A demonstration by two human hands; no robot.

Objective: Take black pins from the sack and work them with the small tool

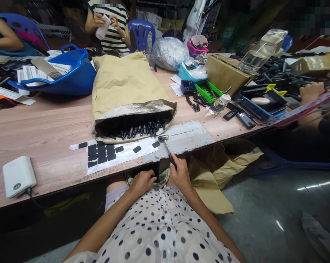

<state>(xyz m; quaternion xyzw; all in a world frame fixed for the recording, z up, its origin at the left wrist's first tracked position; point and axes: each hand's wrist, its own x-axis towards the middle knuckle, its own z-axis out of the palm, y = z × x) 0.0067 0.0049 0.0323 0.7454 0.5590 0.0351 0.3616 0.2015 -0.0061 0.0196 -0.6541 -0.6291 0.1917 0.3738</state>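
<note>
Right hand: its fingers are wrapping snugly round the hammer's dark grip, just below the middle of the frame.
Left hand: lying near the bench edge, lower middle of the frame, fingers curling partway; cannot tell whether they are holding anything.
Hammer: slanting near the frame's centre, its head showing over the grey board.
Paper sack: lying on the bench, upper middle, its open mouth showing black parts.
Black stickers: sitting on a white sheet, left of centre.
</note>
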